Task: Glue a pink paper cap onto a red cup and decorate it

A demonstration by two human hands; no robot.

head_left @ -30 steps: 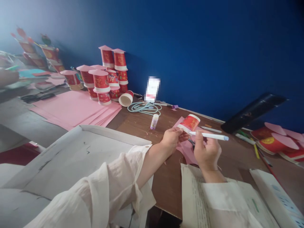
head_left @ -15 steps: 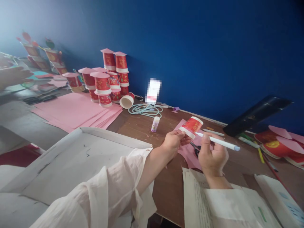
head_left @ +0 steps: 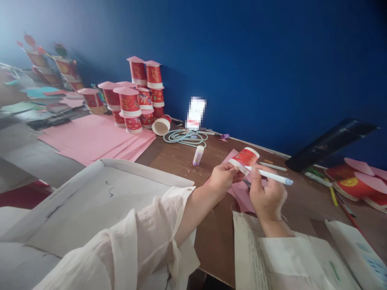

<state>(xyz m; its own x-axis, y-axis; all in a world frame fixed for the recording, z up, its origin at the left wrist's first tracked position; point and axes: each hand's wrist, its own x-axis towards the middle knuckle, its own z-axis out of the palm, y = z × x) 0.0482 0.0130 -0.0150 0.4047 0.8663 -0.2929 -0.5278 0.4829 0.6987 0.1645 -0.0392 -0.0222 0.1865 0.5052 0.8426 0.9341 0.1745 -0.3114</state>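
My left hand (head_left: 223,177) pinches the white rim of a red paper cup (head_left: 245,158), held on its side above the brown table (head_left: 211,233). My right hand (head_left: 266,195) is closed around a white pen with a light blue cap (head_left: 269,175); its tip touches the cup's rim. Under both hands lies a pink paper piece (head_left: 242,195). Dark scissors handles (head_left: 246,183) peek out between my hands. A small glue stick (head_left: 198,155) stands a little to the left of the cup.
Stacks of red cups topped with pink paper (head_left: 136,98) stand against the blue wall, beside pink sheets (head_left: 93,139). A coiled pale cable (head_left: 185,137), a black cylinder (head_left: 329,143), more red cups (head_left: 353,183), markers (head_left: 317,179), a white tray (head_left: 99,197) and printed papers (head_left: 290,257) surround me.
My right hand and the pen rose slightly and moved left towards the cup. The view shifted a little; the cup stays in my left hand.
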